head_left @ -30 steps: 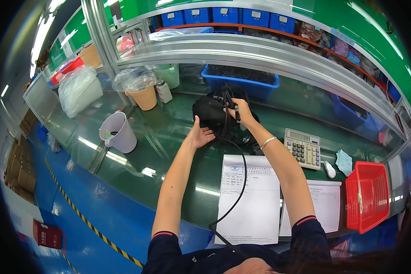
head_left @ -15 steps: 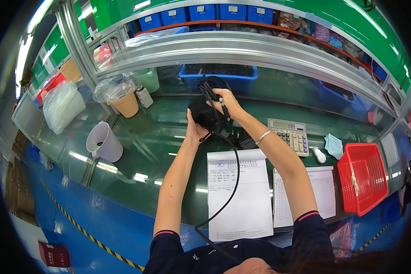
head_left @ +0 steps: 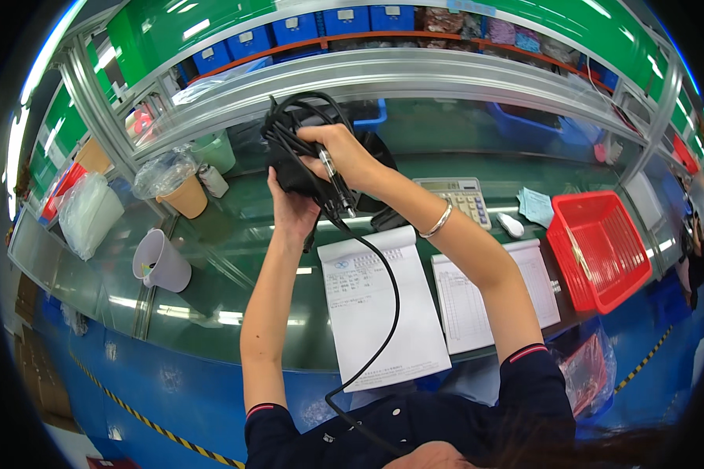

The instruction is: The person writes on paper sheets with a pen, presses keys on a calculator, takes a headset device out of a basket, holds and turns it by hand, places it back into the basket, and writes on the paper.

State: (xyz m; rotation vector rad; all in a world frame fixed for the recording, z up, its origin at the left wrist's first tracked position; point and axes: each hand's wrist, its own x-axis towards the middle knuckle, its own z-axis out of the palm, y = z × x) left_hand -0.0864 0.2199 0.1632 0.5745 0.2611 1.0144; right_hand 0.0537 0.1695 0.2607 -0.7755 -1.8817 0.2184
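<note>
My left hand (head_left: 292, 209) is wrapped round the near-left side of a bulky black object (head_left: 294, 173), whose kind I cannot make out. Over it, my right hand (head_left: 346, 158) is closed round a coiled black cable (head_left: 280, 134), and a slim pen-like item in black and silver (head_left: 328, 166) sticks out below the fingers. From the bundle one black lead (head_left: 397, 301) loops down across a printed sheet with handwriting (head_left: 383, 328) to my chest. Both hands hold the bundle raised over the green table; my palms are partly hidden.
A calculator (head_left: 471, 205), a white mouse (head_left: 511, 226), a ruled form (head_left: 493, 301) and a red basket (head_left: 602, 254) are on the right. Leftward stand a grey-white pitcher (head_left: 162, 263), an orange bin (head_left: 186, 199) and a white bottle (head_left: 213, 181). A metal frame beam (head_left: 368, 74) crosses the far side.
Both hands have carried the black bundle to the left and away from me, lifting it in view. My head view has shifted and turned a little, so the table items appear moved.
</note>
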